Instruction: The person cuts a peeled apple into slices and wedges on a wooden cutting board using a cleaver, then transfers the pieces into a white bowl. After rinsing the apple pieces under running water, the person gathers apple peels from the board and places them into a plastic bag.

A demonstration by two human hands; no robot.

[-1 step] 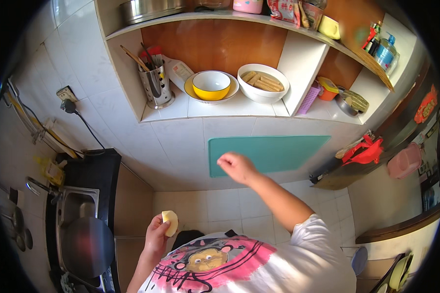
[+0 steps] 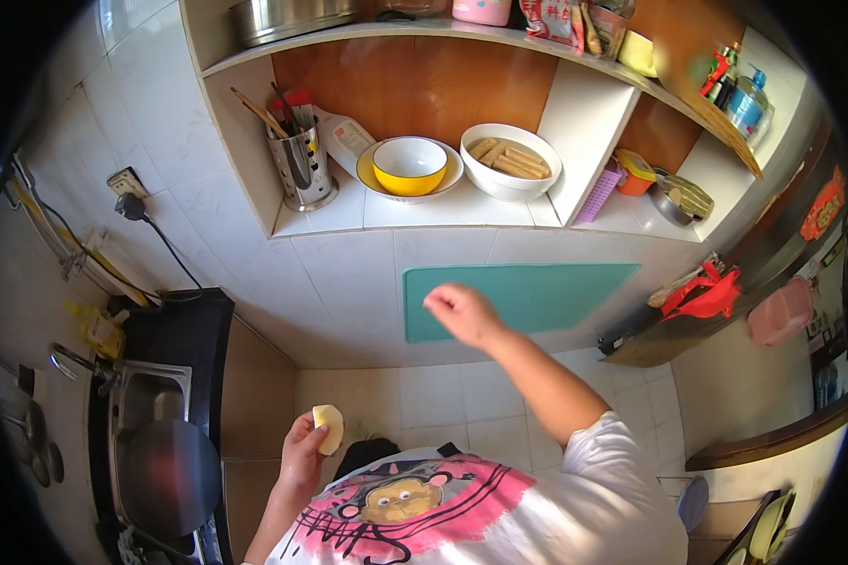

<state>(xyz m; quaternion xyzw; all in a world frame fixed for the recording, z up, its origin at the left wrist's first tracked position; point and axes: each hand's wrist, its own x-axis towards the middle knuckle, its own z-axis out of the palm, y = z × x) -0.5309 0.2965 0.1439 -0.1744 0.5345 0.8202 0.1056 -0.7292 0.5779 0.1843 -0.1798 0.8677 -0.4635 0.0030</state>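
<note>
Counts: I am seeing two hands, one peeled piece, one green board (image 2: 523, 297), two bowls, one holder.
Left hand (image 2: 303, 452): it is gripping the pale piece (image 2: 328, 427) with curled fingers, near my chest, left of centre.
Right hand (image 2: 462, 315): it is hovering over the board's left end, fingers loosely bent, holding nothing that I can see.
Hidden: the sink (image 2: 146, 405) at left is being half covered by a dark pan (image 2: 168, 478).
Containers: the yellow bowl (image 2: 410, 166) is looking empty; the white bowl (image 2: 511, 160) is holding tan sticks; the steel holder (image 2: 297, 165) is holding utensils.
</note>
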